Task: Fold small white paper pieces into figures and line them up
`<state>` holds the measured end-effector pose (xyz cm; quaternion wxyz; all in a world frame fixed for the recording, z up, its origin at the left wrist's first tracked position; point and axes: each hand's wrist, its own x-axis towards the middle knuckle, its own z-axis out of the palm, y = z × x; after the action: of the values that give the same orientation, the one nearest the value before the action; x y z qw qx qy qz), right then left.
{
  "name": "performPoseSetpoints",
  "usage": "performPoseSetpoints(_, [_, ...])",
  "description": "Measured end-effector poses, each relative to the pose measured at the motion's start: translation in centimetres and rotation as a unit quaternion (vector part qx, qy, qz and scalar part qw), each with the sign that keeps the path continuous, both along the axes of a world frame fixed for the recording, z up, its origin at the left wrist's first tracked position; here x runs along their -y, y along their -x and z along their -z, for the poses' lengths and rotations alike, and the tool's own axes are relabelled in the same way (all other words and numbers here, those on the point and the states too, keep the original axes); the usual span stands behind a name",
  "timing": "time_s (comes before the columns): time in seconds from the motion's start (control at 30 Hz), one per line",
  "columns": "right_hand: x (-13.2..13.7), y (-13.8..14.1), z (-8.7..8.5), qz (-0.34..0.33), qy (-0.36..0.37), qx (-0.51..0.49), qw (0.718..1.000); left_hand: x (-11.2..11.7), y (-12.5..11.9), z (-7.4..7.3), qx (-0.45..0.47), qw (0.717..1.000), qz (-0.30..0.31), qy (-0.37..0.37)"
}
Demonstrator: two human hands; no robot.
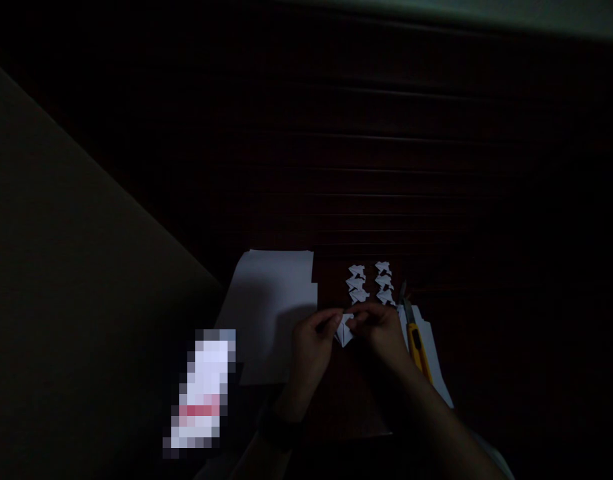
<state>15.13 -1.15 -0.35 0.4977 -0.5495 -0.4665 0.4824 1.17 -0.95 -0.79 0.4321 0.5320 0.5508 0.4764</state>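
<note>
Between both hands is a small piece of folded white paper (343, 332), its pointed end facing down toward me. My left hand (313, 340) pinches its left side with thumb and index finger. On the other side my right hand (381, 333) grips the upper right edge, fingers bent over it. Just beyond the hands, several small folded paper figures (357, 284) lie in two columns on the dark wooden table (331, 280). The room is dim, so fine creases are hard to make out.
White paper sheets (271, 287) lie stacked to the left. At the right, a yellow box cutter (417, 347) with its blade out rests on more white paper (439, 360). A pixelated bright patch (203, 387) is at lower left. A pale wall (86, 200) rises on the left.
</note>
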Motion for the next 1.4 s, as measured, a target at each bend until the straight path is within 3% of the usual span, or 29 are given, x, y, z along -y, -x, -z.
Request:
performPoseSetpoints(0.2, [-0.2, -0.9, -0.7, -0.030, 0.001, 0.001, 1.000, 0.0, 0.1, -0.2, 0.076, 0.997, -0.002, 0.026])
performPoseSetpoints(0.43, [-0.2, -0.3, -0.1, 0.007, -0.026, 0.058, 0.998, 0.2, -0.2, -0.1, 0.048, 0.999, -0.018, 0.016])
performPoseSetpoints(0.77, [-0.3, -0.5, -0.9, -0.028, -0.016, -0.026, 0.999, 0.1, 0.4, -0.1, 0.154, 0.986, -0.013, 0.055])
performPoseSetpoints(0.93, [-0.3, 0.0, -0.2, -0.041, 0.027, -0.027, 0.998, 0.3, 0.1, -0.5, 0.169, 0.984, 0.011, 0.062])
performPoseSetpoints(1.13, [-0.4, -0.1, 0.5, 0.012, 0.086, -0.101, 0.991, 0.2, -0.1, -0.6, 0.140, 0.988, 0.007, 0.064])
performPoseSetpoints(1.4, [-0.3, 0.0, 0.8, 0.053, 0.091, -0.072, 0.992, 0.1, -0.2, 0.0, 0.130, 0.990, -0.001, 0.061])
